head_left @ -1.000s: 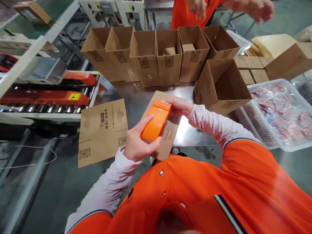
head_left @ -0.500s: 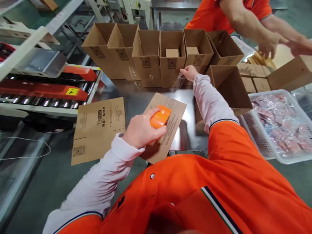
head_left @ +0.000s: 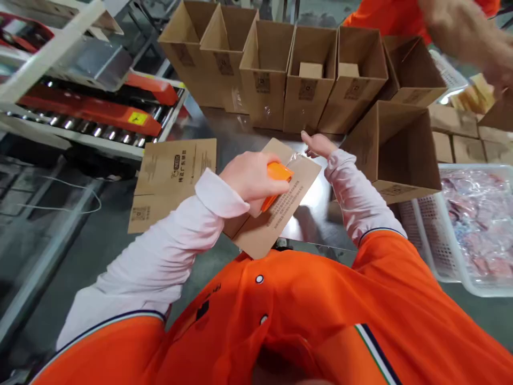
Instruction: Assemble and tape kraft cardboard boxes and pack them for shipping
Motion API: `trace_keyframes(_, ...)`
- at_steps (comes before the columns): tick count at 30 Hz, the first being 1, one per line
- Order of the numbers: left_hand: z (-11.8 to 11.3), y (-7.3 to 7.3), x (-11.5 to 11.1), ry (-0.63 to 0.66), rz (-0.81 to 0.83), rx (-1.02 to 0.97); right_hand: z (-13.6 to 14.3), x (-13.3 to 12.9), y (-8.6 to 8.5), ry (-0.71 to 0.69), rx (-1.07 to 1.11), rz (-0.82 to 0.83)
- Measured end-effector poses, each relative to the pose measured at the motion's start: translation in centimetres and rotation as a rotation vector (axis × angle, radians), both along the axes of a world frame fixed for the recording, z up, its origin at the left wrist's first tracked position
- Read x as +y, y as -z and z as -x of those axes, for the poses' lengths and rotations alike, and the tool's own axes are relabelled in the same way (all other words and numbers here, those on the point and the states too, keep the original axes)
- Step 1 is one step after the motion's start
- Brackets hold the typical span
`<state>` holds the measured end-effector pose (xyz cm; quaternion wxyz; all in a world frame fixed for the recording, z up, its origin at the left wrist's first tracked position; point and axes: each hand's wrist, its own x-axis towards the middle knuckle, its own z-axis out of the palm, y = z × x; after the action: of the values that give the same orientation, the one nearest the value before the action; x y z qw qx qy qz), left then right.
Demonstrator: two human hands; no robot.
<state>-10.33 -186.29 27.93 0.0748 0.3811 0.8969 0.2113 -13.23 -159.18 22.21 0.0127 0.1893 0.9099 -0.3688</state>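
Note:
My left hand [head_left: 254, 179] is wrapped round an orange tape dispenser [head_left: 279, 172], which rests on a folded cardboard box [head_left: 280, 219] in front of my body. A clear strip of tape [head_left: 294, 158] shows at the far part of this cardboard. Beyond its right corner, over the metal table [head_left: 224, 133], my right hand [head_left: 318, 145] has its fingers apart and nothing in them. Another flat printed cardboard piece [head_left: 164, 179] lies to the left of my left hand.
Several upright open boxes [head_left: 262, 99] stand in a row behind the hands, and one larger open box [head_left: 409, 149] is at the right. White baskets [head_left: 444, 235] hold wrapped packets. A roller conveyor [head_left: 96, 109] is at the left. A co-worker's arms [head_left: 473, 37] reach in at top right.
My right hand has let go of the clear tape and come down nearer the cardboard. The tape now lies close to the cardboard. The view has shifted, and the co-worker's arms have moved.

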Motion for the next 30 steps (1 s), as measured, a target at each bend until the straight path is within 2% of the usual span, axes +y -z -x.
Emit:
trace_keyframes(5, -0.4, -0.5, 0.2, -0.009, 0.008, -0.001, -0.1, -5.2, 0.7, -0.108, -0.015, -0.494)
trace_keyframes(8, -0.7, -0.6, 0.0, 0.016, -0.009, 0.007, -0.8, -6.4, 0.7, -0.131, -0.016, -0.615)
trace_keyframes(15, -0.8, -0.4, -0.7, 0.060, -0.044, -0.013, -1.1, -6.3, 0.4, -0.157, -0.019, -0.684)
trace_keyframes(22, 0.0, -0.2, -1.3, 0.171, 0.011, 0.034, -1.7, -6.9, -0.1, -0.132, -0.070, -0.642)
trace_keyframes(27, 0.6, -0.5, -1.8, 0.128, -0.117, -0.007, 0.1, -7.2, -1.0, -0.173, -0.164, -0.712)
trace_keyframes(30, 0.5, -0.6, -2.5, 0.066, -0.075, -0.044, 1.4, -6.8, -1.0, -0.195, -0.152, -0.765)
